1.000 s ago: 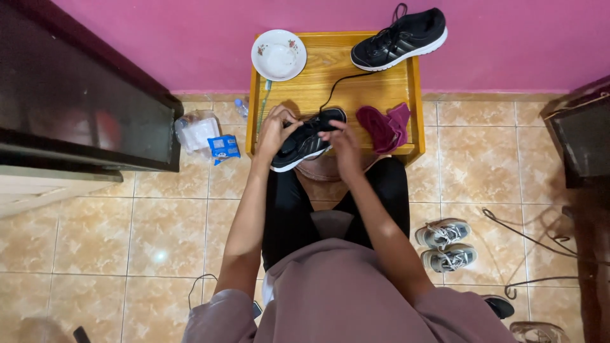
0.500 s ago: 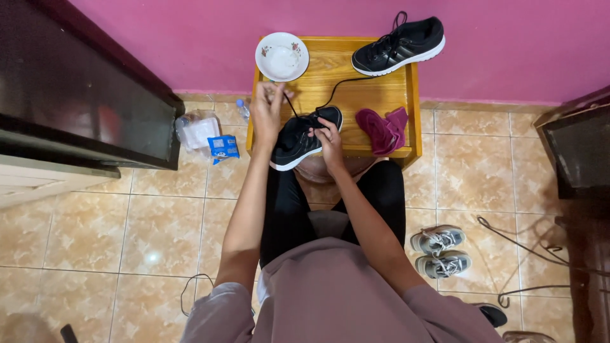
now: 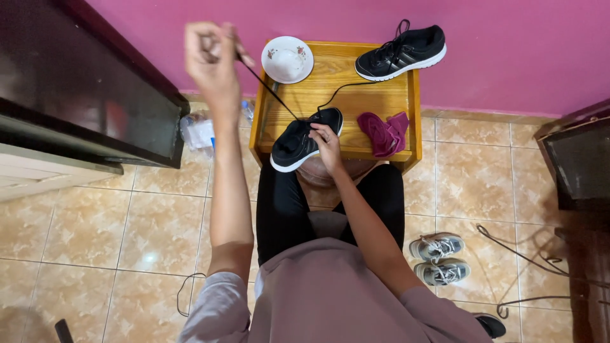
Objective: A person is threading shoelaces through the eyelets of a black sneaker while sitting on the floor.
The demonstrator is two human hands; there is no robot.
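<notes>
While the left hand (image 3: 213,54) is raised high toward eleven o'clock, its fingers are pinched shut around a black shoelace (image 3: 270,89), which runs taut down toward four o'clock to a black sneaker (image 3: 304,138) with a white sole. That sneaker sits at the near edge of a small wooden table (image 3: 356,101), partly over the person's knees, and the right hand (image 3: 327,145) rests on its top, fingers curled down and pressing on the tongue area. A second strand of lace (image 3: 346,89) loops from the sneaker across the tabletop toward one o'clock. At the table's far right corner, at about one o'clock from the held sneaker, lies the matching black sneaker (image 3: 401,51). A white bowl (image 3: 287,59) with small flower marks stands at the far left corner, and a magenta cloth (image 3: 384,132) lies just to the right of the right hand. On the tiled floor (image 3: 95,235) at four o'clock sits a pair of grey shoes (image 3: 440,257).
</notes>
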